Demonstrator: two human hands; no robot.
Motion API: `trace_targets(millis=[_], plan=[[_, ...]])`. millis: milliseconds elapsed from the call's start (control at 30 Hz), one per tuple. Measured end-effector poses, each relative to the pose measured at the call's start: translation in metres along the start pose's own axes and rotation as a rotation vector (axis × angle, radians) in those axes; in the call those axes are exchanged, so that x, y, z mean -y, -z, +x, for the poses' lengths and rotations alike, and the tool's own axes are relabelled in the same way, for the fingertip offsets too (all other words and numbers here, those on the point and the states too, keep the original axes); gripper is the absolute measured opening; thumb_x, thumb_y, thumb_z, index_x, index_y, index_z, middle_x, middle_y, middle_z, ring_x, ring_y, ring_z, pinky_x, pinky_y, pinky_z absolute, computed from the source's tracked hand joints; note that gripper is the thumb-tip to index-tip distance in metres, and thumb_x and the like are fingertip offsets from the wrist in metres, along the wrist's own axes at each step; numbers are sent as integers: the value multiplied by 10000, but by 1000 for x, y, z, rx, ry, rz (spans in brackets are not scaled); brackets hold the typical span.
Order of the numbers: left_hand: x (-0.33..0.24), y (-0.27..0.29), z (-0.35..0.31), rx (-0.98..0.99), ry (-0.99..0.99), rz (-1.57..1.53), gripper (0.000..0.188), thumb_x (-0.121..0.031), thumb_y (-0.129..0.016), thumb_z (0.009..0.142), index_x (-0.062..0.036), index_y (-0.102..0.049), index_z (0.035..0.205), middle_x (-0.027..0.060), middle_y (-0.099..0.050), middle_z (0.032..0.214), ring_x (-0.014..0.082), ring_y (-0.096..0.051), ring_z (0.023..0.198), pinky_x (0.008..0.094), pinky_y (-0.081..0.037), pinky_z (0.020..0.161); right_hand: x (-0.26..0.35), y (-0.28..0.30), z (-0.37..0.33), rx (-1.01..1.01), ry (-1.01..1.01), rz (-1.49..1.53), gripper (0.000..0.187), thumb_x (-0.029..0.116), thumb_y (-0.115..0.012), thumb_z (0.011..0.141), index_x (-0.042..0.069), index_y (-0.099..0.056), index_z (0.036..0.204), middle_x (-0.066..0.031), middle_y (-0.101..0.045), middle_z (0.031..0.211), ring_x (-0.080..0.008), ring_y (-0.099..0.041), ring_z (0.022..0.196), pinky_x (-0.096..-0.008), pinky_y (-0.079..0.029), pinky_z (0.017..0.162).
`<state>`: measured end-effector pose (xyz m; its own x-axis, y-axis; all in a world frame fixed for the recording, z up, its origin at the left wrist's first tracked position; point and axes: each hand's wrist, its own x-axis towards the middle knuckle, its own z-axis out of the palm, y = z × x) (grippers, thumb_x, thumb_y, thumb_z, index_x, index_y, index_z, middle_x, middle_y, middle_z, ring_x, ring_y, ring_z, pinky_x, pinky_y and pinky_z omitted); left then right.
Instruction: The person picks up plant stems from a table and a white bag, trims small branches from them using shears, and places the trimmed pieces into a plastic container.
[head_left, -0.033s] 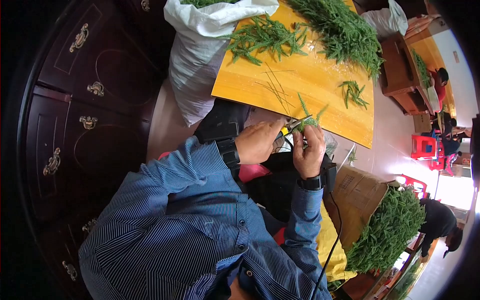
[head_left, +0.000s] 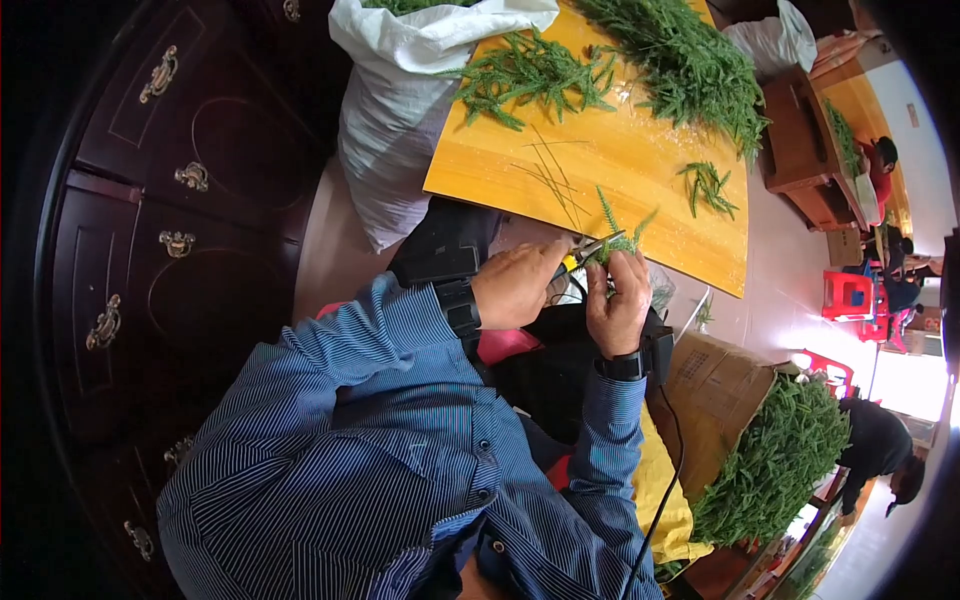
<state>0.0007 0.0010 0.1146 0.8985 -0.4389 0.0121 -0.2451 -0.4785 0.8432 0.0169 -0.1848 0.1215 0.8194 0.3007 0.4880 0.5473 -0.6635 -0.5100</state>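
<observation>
My left hand (head_left: 517, 283) is closed around a pliers-like tool (head_left: 596, 246) with narrow metal jaws and a bit of yellow at the handle. Its jaws reach across to a green fern-like sprig (head_left: 622, 241). Fingers of my right hand (head_left: 619, 303) pinch the base of that sprig, just beyond the tool. Both hands are together at the near edge of the yellow wooden table (head_left: 640, 165). My fingers hide where the jaws meet the stem. Several thin bare stems (head_left: 548, 172) lie on the table just past my left hand.
A sprig pile (head_left: 540, 75) and a large green heap (head_left: 690, 70) lie farther back; a small cluster (head_left: 708, 188) lies right. A white sack (head_left: 385, 130) stands left, before dark cabinets (head_left: 190, 120). A cardboard box (head_left: 715, 385) of greenery stands right. Other people work at far right.
</observation>
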Motion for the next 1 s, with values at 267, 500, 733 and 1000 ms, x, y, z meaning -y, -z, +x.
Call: trace_targets(millis=[267, 500, 733, 1000], plan=[[8, -21, -2, -67, -13, -1, 524, 53, -499, 744, 72, -371, 1251, 322, -551, 1072, 467, -557, 1022, 486, -447, 898, -2, -1, -4, 9, 16, -82, 128, 27, -658, 819, -16, -565, 896, -182, -598, 850, -393, -577, 835, -493, -419, 989], [12, -33, -2, -200, -101, -49, 419, 42, -516, 761, 67, -381, 1156, 321, -571, 944, 477, -584, 901, 513, -468, 783, -1, -2, -4, 0, 51, -158, 167, 35, -665, 822, -22, -593, 962, -180, -634, 921, -369, -605, 906, -507, -405, 1018], [17, -40, 5, -226, -37, -81, 391, -22, -559, 821, 45, -399, 1171, 306, -590, 955, 481, -590, 890, 529, -474, 755, -2, -6, -2, -25, 27, -176, 141, 62, -652, 840, -11, -587, 942, -172, -623, 894, -369, -599, 884, -496, -409, 1000], [23, -40, 16, -263, -65, -213, 361, -86, -592, 853, 8, -468, 1180, 291, -621, 933, 476, -605, 880, 523, -484, 743, -3, -11, -2, -49, 7, -237, 127, 103, -613, 878, -3, -578, 938, -167, -611, 872, -370, -589, 870, -487, -402, 988]])
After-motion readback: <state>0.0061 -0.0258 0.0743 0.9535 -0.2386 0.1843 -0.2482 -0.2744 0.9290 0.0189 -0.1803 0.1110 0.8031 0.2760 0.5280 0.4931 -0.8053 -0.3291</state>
